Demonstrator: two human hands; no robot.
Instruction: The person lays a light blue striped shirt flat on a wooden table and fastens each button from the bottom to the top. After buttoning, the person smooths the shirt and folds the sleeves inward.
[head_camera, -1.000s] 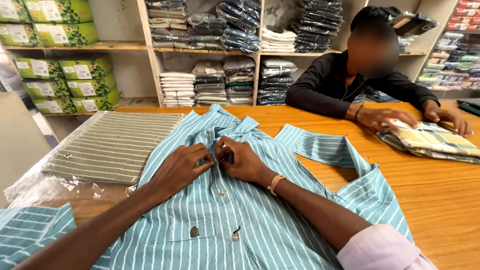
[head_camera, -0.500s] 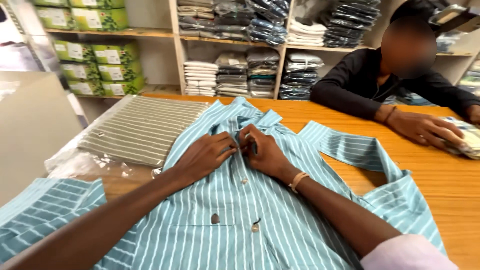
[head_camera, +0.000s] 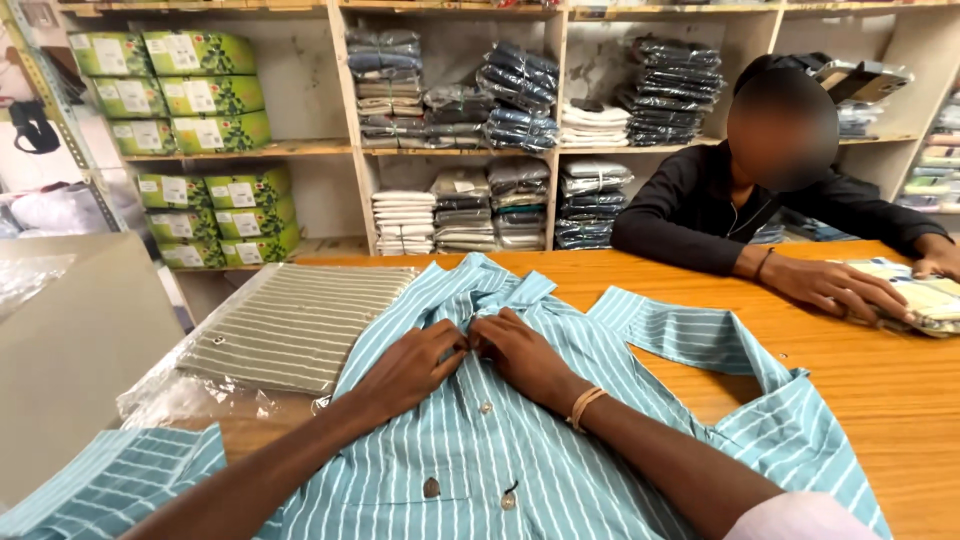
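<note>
A light blue shirt with white stripes (head_camera: 520, 440) lies spread face up on the wooden table (head_camera: 880, 390), collar away from me. My left hand (head_camera: 410, 365) and my right hand (head_camera: 515, 350) meet at the button placket just below the collar, fingertips pinching the fabric edges together there. Several buttons run down the front toward me. A thin band circles my right wrist.
A folded grey striped shirt (head_camera: 295, 325) in a clear bag lies left of the blue one. Across the table a person in black rests hands on a folded patterned garment (head_camera: 920, 295). Shelves of bagged clothes (head_camera: 490, 150) and green boxes (head_camera: 190, 120) stand behind.
My view has shifted a little from frame to frame. Both hands stay at the placket under the collar, fingers working the fabric; the person opposite keeps their hands on the folded garment.
</note>
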